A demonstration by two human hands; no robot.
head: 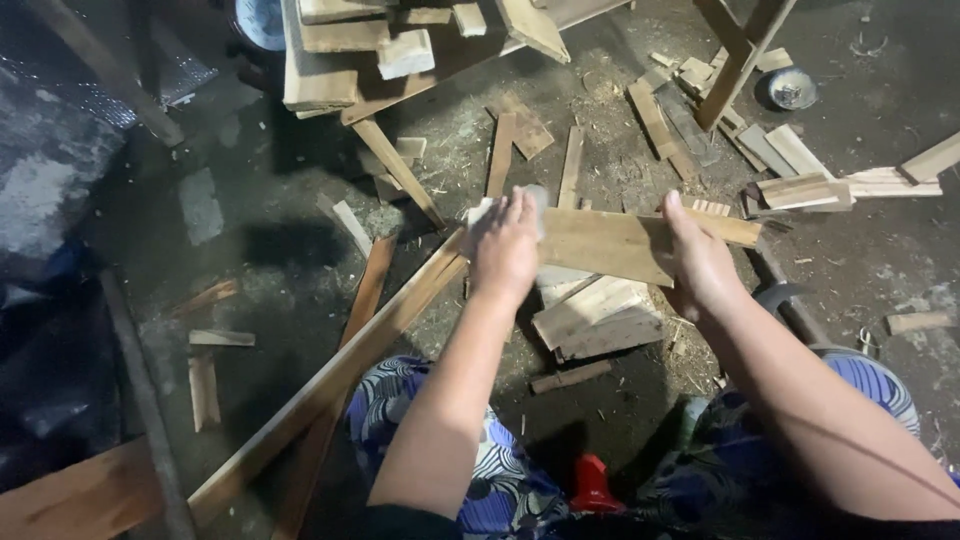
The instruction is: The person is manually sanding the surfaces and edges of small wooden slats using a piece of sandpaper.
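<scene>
Far left: short offcuts (205, 385) lie on the dark floor (240, 250), well apart from the hands. A long batten (330, 375) runs diagonally from lower left up toward the centre.

Centre: left hand (505, 245) is pressed flat, fingers extended, on a pale block (535, 200) that sits on the left end of a flat wooden board (610, 245). The block looks like a sanding pad; cannot confirm. Right hand (700, 265) is closed around the board's right part, thumb on top, holding it off the floor above a small stack of planks (595, 315).

Judgement: step in hand is rubbing the board's face. Next move calls for steady right-hand support while the left presses evenly along the grain.

Right: scattered scrap wood (800, 185) and a small round tin (790, 90).
</scene>
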